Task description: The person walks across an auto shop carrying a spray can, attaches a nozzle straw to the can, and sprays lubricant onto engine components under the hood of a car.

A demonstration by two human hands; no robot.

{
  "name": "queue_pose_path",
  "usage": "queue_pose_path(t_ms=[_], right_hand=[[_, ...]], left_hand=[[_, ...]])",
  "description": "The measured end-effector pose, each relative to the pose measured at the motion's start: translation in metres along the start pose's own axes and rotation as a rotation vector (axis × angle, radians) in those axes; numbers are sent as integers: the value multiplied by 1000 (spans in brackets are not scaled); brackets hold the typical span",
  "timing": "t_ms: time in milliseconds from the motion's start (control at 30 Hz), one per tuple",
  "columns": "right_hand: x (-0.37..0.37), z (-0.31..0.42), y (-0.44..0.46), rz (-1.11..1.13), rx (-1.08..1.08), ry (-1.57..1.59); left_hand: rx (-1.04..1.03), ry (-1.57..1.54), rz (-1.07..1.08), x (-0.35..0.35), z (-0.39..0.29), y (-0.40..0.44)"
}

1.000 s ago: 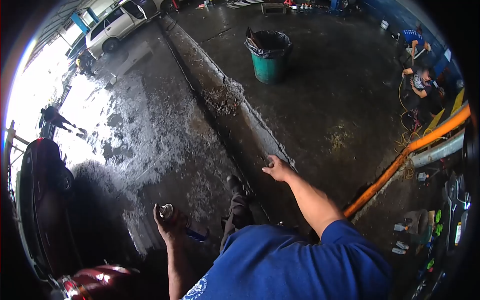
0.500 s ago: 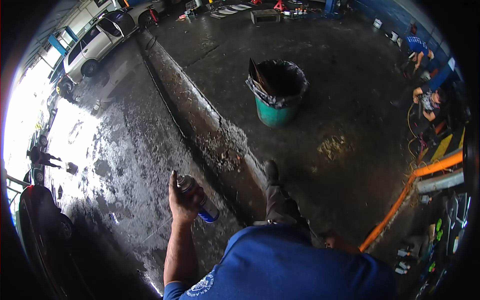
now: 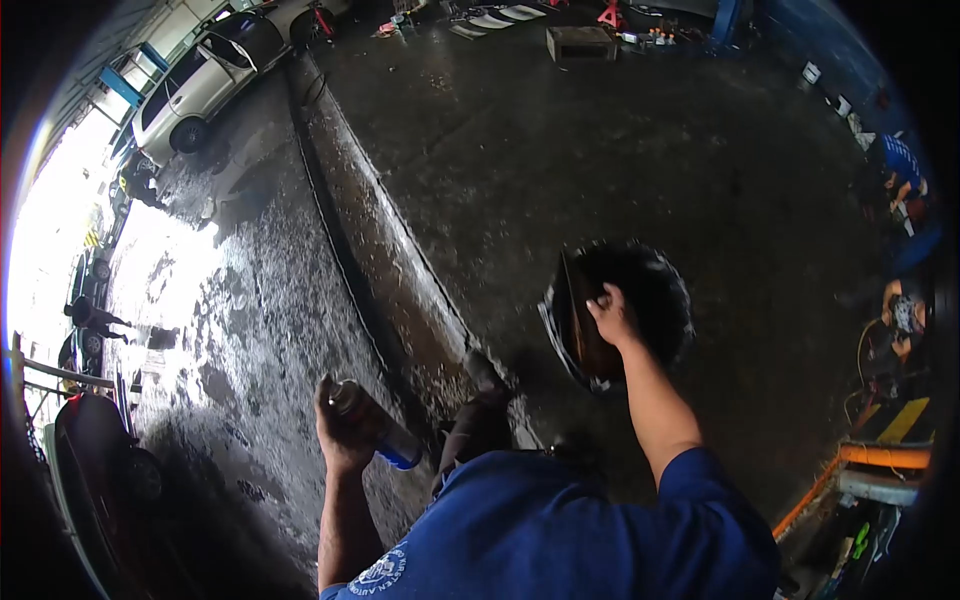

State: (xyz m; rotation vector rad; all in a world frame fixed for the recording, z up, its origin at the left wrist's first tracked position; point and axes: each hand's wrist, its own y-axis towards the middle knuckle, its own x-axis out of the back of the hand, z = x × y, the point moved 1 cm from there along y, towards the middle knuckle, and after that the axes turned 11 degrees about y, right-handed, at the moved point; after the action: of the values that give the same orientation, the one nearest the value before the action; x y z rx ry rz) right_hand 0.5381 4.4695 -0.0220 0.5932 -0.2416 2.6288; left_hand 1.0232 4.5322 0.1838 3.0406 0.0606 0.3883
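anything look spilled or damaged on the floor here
Yes. The floor left of the channel is patchy and glistens as if wet, unlike the darker, duller floor on the right. The channel's pale edge also looks ragged near the shoe.

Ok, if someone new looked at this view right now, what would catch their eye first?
Probably the right hand over the dark mouth of the black-lined bin, right of centre. Next, the spray can held in the left hand, lower left of centre. Then the glaring floor at left, with the pale car at upper left.
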Motion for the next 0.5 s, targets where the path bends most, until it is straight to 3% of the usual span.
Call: queue_pose_path(t_ms=[67,100,200,233,300,333,400,433,500], right_hand=[[-35,47,81,27,16,23],[-55,61,118,54,33,49],[-121,55,214,23,44,138],[-136,52,236,41,-24,14],[-175,18,269,34,-126,10],[-185,10,274,62,-231,-17],[-210,-21,279,113,-356,18],[-206,23,281,156,-552,-62],[-231,-16,279,119,-715,-62]], left_hand=[[-10,141,-41,3,18,67],[128,-12,-85,2,26,105],[42,111,-116,6,59,237],[45,109,-114,10,63,286],[498,-665,-149,14,59,375],[521,-665,-152,22,59,408],[347,-570,22,43,58,486],[-57,65,183,54,74,521],[46,102,261,77,86,601]])
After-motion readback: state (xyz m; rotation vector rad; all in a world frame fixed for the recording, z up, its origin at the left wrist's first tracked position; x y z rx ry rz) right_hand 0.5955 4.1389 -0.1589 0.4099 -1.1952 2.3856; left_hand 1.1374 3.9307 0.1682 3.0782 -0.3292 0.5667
